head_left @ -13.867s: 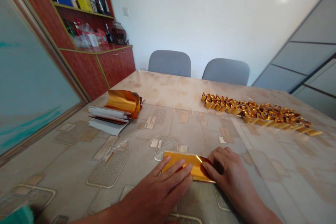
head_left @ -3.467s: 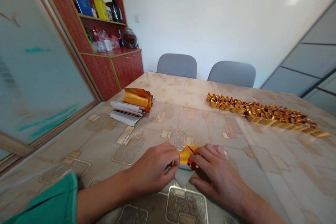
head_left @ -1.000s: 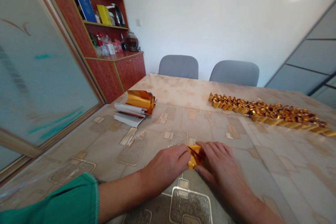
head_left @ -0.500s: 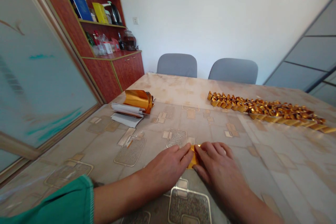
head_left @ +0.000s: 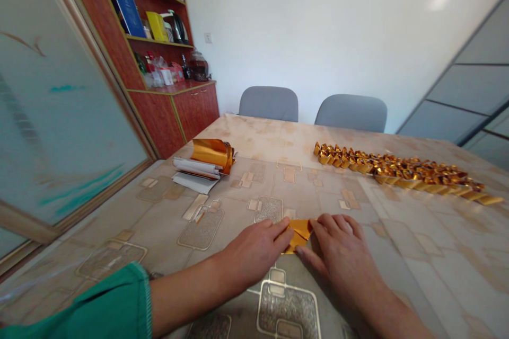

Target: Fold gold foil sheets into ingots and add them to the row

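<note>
We are keeping a folded gold paper (head_left: 299, 232) on the patterned tablecloth (head_left: 302, 196), right between our two hands. Our left hand (head_left: 254, 251) is pressing on its left end, fingers lying close together (the thumb is hiding, so we cannot tell whether it is pinching). Our right hand (head_left: 340, 249) is gripping the right end between thumb and fingers. Farther off, a stack of sheets (head_left: 209, 156) is lying leftward, and rows of folded gold pieces (head_left: 401, 169) are resting rightward.

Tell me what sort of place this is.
Likely a dining room, perhaps at home: a covered table, two grey chairs at its far side, and a cabinet with a kettle.
</note>
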Tool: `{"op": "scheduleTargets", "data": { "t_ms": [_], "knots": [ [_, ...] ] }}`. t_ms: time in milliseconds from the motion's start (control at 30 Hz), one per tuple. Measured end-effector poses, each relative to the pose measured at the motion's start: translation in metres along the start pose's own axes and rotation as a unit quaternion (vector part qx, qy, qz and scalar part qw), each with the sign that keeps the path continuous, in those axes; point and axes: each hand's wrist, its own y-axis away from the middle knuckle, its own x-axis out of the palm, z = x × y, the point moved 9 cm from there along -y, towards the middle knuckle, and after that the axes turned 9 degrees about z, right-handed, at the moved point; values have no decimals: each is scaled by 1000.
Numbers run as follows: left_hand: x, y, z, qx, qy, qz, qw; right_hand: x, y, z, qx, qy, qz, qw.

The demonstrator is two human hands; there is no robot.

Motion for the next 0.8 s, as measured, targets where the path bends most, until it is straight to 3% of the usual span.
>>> {"op": "scheduleTargets", "data": {
  "t_ms": [133,267,467,700,800],
  "knots": [
    [4,-3,11,-37,100,0,994,-9,0,9,0,-25,-47,999],
    [3,-2,14,-41,134,0,990,2,0,24,-39,-119,-41,991],
    [1,-1,16,-17,178,12,984,18,-1,3,-3,-197,0,980],
    [8,1,22,-28,126,4,992,-5,11,39,-194,-128,9,973],
    [8,2,22,-27,81,1,996,-2,16,45,-226,-102,31,968]
  ]
}}
